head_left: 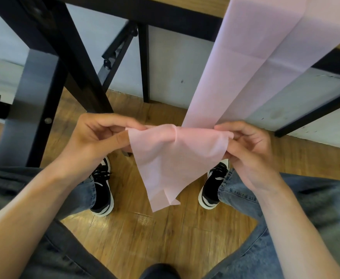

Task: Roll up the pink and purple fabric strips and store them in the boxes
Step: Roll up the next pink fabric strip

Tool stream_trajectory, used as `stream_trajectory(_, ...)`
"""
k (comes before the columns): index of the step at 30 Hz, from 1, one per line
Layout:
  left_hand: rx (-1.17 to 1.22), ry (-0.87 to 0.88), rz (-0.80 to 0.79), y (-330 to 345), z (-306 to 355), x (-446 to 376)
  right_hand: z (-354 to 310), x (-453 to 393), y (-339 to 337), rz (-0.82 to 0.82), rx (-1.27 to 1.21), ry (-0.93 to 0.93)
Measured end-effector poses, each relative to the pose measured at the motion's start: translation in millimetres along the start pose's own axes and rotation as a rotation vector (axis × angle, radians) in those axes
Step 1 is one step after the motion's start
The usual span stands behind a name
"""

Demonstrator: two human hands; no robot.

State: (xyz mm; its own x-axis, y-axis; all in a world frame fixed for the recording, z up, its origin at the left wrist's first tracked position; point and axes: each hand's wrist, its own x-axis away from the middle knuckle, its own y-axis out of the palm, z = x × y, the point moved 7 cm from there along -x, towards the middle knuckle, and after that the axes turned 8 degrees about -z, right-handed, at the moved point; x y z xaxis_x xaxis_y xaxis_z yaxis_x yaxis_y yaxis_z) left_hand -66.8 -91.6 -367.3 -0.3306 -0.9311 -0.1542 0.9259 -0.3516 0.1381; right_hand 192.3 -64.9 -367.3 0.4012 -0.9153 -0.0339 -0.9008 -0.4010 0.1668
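Holding the pink fabric strip [175, 156] between both hands, you sit with your forearms reaching forward and slightly inward from the lower corners of the view, wrists level and low over your knees. Your left hand [96, 137] is turned palm toward the right, knuckles up, its thumb and fingers curled in and pinching the left edge of the strip at the upper corner of the loose end. Your right hand [249, 146] mirrors it, palm toward the left, fingers curled and pinching the right edge, the thumb lying over the top of the cloth. Between the two grips the strip is bunched into a small fold at its middle. From that fold the free end hangs down in a tapering flap toward the wooden floor [145, 238], its tip creased and doubled at the bottom. On the far side of your hands the strip rises as a long flat band, up and to the right, and passes over the edge of the wooden tabletop [205, 5] at the top of the view; a crosswise crease shows about halfway up. No part of it is rolled yet. Black table legs [78, 63] and a diagonal brace stand to the left of the band, in front of a pale wall. Below your hands are your jeans [285, 208] and two black-and-white sneakers [102, 190], planted apart on the floor, one beneath each hand.
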Motion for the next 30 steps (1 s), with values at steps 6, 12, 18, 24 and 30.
stream_trajectory(6,0.077,-0.032,0.035,-1.6,0.7,-1.7,3.8,-0.2,2.4,0.015,0.016,0.037)
stream_trajectory(12,-0.198,-0.030,0.107,5.4,-0.9,-0.6,10.0,-1.3,-7.3,0.065,0.000,0.041)
stream_trajectory(18,-0.317,-0.023,0.088,8.3,2.8,-2.8,11.9,-0.4,-5.8,0.066,0.050,0.068)
stream_trajectory(24,-0.362,-0.017,0.104,5.8,7.2,-5.3,10.2,0.7,-10.2,0.170,-0.018,0.030)
stream_trajectory(30,-0.365,-0.075,0.082,4.8,3.8,-5.4,12.3,0.6,-6.4,0.147,-0.092,0.021)
